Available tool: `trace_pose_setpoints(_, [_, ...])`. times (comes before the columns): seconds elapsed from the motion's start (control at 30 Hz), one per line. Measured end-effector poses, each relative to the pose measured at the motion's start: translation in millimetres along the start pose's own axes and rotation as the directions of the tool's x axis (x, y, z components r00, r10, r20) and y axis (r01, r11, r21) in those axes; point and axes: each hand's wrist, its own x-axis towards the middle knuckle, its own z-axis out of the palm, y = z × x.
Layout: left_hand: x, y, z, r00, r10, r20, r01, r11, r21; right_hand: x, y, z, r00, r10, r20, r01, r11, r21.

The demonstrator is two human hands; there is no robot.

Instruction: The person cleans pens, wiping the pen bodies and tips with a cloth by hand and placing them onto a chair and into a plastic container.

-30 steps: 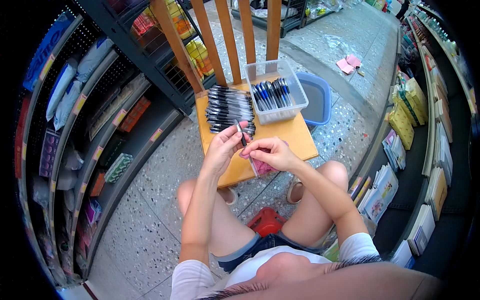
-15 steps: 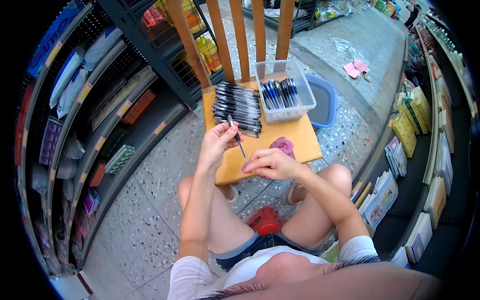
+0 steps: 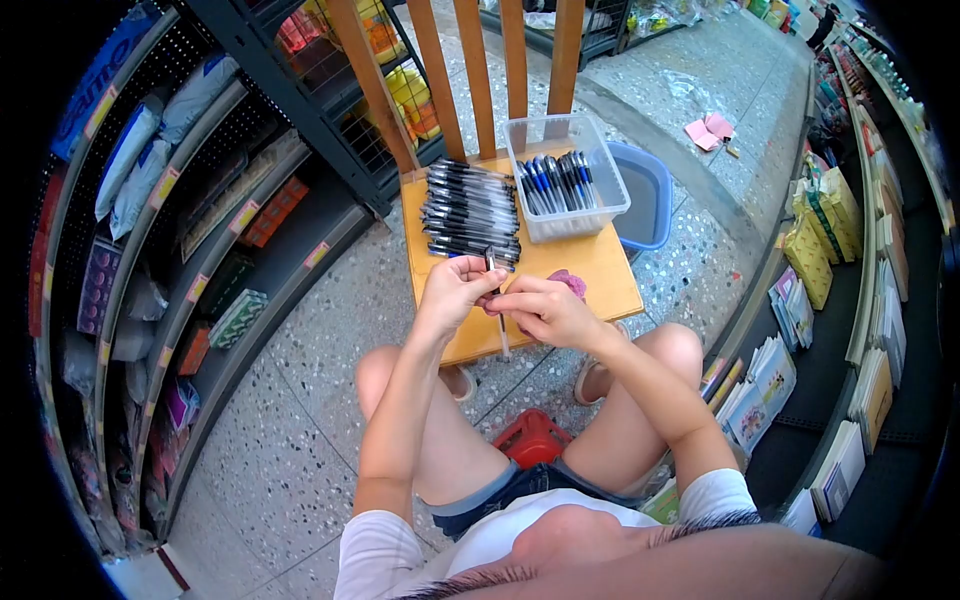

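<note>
My left hand (image 3: pixel 460 292) is closed round the upper part of a pen (image 3: pixel 504 335), which points down toward my lap over the chair's near edge. Closed fingers of my right hand (image 3: pixel 545 308) pinch the same pen just below the left fingertips. A crumpled pink cloth (image 3: pixel 568 281) lies behind the right hand on the wooden chair seat (image 3: pixel 600 278). Beyond my left hand is a stack of capped pens (image 3: pixel 470 208), laid side by side. A clear plastic box (image 3: pixel 575 228) on the seat holds several blue and black pens (image 3: pixel 556 184).
A blue basin (image 3: pixel 645 195) stands on the floor behind the chair's right side. Shelves with packets (image 3: pixel 140 180) curve along the left, and shelves with notebooks (image 3: pixel 760 395) along the right. Between my legs is a red stool (image 3: pixel 530 438). A pink paper (image 3: pixel 708 132) lies on the floor.
My right hand has moved up along the pen to meet my left hand. The pen has swung more upright and its lower end now shows below my fingers.
</note>
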Motion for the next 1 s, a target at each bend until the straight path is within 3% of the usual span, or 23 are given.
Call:
trace_pose_setpoints(0.17, [2,0,-5,0.994,0.01,-0.109,0.005,0.99,0.138,-7,4,7,0.994,-0.036,0.105,0.037,0.999,-0.007])
trace_pose_setpoints(0.37, [1,2,-19,0.986,0.062,-0.158,-0.051,0.996,0.076,-14,3,10,0.954,-0.113,0.28,0.124,0.992,-0.024])
trace_pose_setpoints(0.47, [-2,7,-15,0.994,0.036,-0.102,-0.03,0.998,0.063,-12,0,1,0.931,-0.132,0.341,0.12,0.991,0.056])
trace_pose_setpoints(0.57, [-1,5,-10,0.999,0.026,-0.02,-0.026,1.0,0.011,-8,0,-5,0.95,-0.135,0.282,0.099,0.985,0.141])
trace_pose_setpoints(0.77, [2,-1,-8,0.979,0.027,0.201,-0.01,0.997,-0.082,-1,-3,-15,0.994,-0.052,0.099,0.043,0.994,0.1])
trace_pose_setpoints(0.83, [0,3,-7,0.967,0.026,0.252,0.007,0.991,-0.132,-2,-6,-14,0.996,0.038,0.082,-0.043,0.997,0.063])
trace_pose_setpoints(0.87, [0,3,-6,0.968,0.035,0.247,0.003,0.988,-0.152,-2,-7,-14,0.994,0.083,0.072,-0.086,0.995,0.045])
trace_pose_setpoints(1.0, [0,2,-8,0.972,0.05,0.229,-0.004,0.981,-0.196,-2,-4,-3,0.998,0.015,-0.064,-0.011,0.998,0.065])
